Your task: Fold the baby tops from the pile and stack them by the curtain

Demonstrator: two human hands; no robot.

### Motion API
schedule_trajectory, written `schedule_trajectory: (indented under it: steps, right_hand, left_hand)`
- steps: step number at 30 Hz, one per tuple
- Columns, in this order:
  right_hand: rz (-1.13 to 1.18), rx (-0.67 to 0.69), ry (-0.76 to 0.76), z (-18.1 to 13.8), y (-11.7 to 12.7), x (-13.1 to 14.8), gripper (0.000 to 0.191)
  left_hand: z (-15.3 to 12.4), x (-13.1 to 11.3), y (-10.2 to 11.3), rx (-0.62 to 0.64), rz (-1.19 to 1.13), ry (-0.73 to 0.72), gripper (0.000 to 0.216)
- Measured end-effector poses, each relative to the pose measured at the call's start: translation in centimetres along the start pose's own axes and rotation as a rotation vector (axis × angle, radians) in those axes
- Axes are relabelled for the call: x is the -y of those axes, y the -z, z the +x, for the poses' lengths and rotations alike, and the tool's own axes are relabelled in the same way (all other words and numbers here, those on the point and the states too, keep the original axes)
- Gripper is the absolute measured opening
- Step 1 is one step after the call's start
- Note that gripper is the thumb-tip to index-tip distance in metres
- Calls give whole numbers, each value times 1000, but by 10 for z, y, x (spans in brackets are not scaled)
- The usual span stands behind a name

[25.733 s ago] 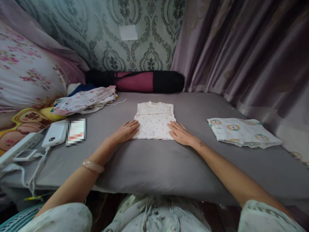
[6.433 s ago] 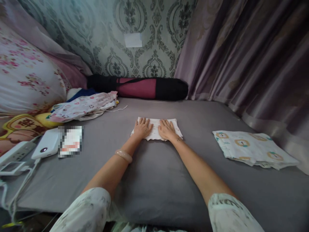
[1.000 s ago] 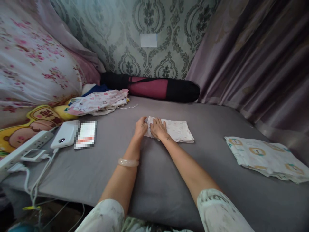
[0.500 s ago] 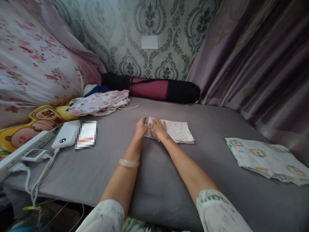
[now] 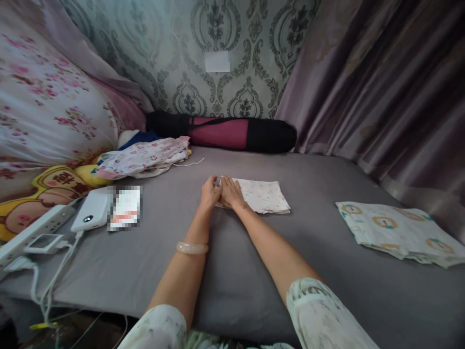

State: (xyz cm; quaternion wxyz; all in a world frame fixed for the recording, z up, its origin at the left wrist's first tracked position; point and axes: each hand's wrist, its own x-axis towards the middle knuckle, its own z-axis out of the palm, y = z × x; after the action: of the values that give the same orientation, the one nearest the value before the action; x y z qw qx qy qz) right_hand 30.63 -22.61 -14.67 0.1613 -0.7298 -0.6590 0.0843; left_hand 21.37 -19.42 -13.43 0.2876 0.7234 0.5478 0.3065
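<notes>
A small white cloth with a faint print lies folded flat on the grey sheet in front of me. My right hand rests palm down on its left part, fingers stretched out and close together. Right beside it, my left hand is closed at the cloth's left edge, its curled fingers gripping that edge; the fingertips are hidden. The two hands touch or nearly touch. Off to the right lies a larger folded cloth with an orange and green print.
A pile of printed clothes lies at the back left, before a black and maroon long bag along the wall. On the left are a power bank, a blurred flat item, a power strip with cables and a yellow plush cushion.
My right hand has slid left along the cloth, up against my left hand. The whole view has shifted slightly; the left hand stays at the cloth's left edge.
</notes>
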Motion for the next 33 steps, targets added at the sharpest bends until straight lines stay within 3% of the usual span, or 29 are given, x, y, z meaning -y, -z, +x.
schedule_trajectory:
  steps: [6, 13, 19, 33]
  right_hand:
    - [64, -141, -38, -8, 14, -23, 50]
    - [-118, -63, -71, -38, 38, -64, 53]
    - [-169, 3, -98, -45, 31, -74, 54]
    - [-99, 15, -116, -45, 38, -85, 56]
  left_hand:
    - [0, 5, -17, 7, 60, -171, 47]
    - [-15, -5, -37, 160, 241, -425, 42]
    - [-24, -12, -38, 387, 442, -381, 46]
    - [-26, -18, -31, 421, 360, -391, 53]
